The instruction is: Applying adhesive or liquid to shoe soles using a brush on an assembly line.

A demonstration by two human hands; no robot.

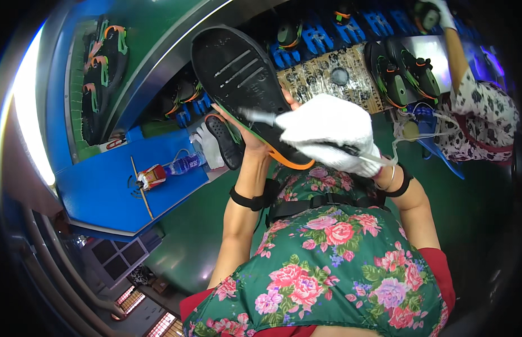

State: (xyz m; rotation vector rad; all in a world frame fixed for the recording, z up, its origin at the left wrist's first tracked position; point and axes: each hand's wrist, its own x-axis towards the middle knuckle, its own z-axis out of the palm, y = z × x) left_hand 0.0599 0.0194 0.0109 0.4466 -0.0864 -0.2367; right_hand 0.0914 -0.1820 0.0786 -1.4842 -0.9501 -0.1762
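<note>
Black sole held up, tool tip lying across its near half

The black sole (235, 73) is held up in front of the person, above the lap, its broad face toward the camera. Its long axis runs from upper left, the far end, down to the lower right, where an orange edge curves close to the floral apron (323, 269). The bare left hand (254, 139) supports it from beneath, fingers spread wide around it, with tips showing past its right edge.

The gloved right hand (331, 132) is just right of the sole's near half, overlapping it in view. Its fingers are closed around a pale slender tool (256, 116) that points left, across the sole's long axis. The tip is blurred; whether it touches the sole, I cannot tell. The far half, with three pale bars, lies up and left of the gloved fingers, uncovered by either hand.

Outward, the metal rail (165, 48) passes near the far end in view. To the left, another sole (223, 143) stands near the blue surface (103, 196). Beyond the right hand lies a taped cardboard sheet (306, 78); green floor (469, 219) shows further right, below a co-worker (480, 118), well apart.
</note>
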